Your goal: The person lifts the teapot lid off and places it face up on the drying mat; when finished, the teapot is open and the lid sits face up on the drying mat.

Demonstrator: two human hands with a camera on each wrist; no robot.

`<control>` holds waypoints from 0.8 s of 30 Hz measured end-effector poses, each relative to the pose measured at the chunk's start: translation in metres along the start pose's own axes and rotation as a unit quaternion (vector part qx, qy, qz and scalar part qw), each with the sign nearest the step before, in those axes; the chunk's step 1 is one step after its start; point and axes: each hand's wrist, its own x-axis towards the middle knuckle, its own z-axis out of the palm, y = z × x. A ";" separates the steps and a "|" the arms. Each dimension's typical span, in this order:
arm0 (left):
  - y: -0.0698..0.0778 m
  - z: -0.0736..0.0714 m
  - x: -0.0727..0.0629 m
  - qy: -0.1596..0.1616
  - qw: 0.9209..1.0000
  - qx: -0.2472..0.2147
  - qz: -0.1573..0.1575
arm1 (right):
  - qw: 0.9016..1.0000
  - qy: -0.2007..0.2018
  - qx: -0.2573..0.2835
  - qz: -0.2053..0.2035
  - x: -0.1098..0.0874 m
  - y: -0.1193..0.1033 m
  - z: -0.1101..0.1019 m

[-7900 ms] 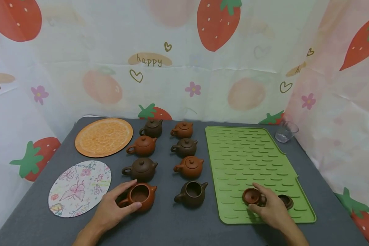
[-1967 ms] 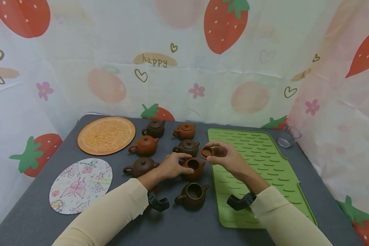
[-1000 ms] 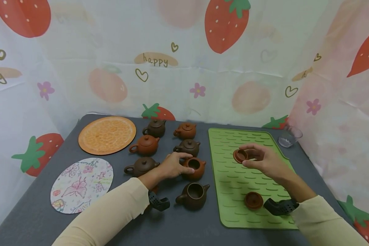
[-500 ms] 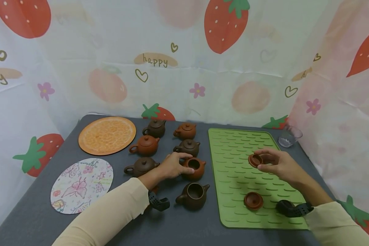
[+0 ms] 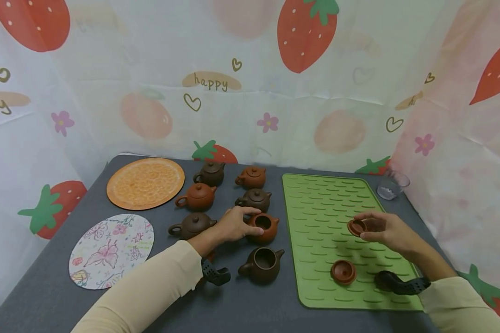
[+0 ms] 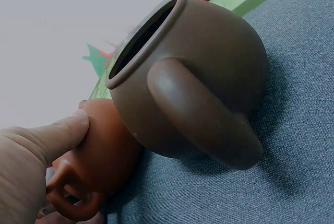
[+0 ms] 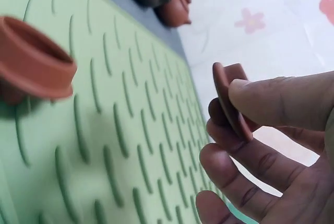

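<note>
My left hand [image 5: 235, 224] grips a lidless orange-brown clay teapot [image 5: 271, 236] in the right column, thumb and fingers at its rim and handle side. In the left wrist view my thumb [image 6: 65, 132] presses its side. Over the green mat [image 5: 316, 240], my right hand [image 5: 389, 231] pinches an orange-brown teapot lid [image 5: 357, 227], which is turned with its hollow inner side toward the head camera. In the right wrist view this lid [image 7: 229, 101] is held between thumb and fingers. Another reddish lid [image 5: 343, 272] lies upside down on the mat below.
Nearest the front stands an open dark brown teapot [image 5: 263, 266]. Several lidded teapots, such as a dark one [image 5: 196, 225], stand behind. An orange round mat [image 5: 146, 183] and a butterfly-print mat [image 5: 111, 252] lie left. A clear glass [image 5: 393, 185] stands back right.
The left hand has gone from the front-left teapot to the orange-brown one in the right column. That teapot's lid is off; the right hand has carried it right and lower over the mat.
</note>
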 end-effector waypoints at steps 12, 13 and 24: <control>-0.001 0.001 0.000 0.001 1.000 -0.005 0.004 | 0.999 -0.032 -0.025 0.028 -0.004 0.030 -0.008; -0.001 0.001 0.000 0.001 1.000 -0.006 0.004 | 0.999 -0.032 -0.029 0.033 -0.004 0.032 -0.008; 0.000 0.000 -0.001 0.003 1.000 -0.010 0.000 | 0.995 -0.027 -0.085 0.048 -0.008 0.049 -0.007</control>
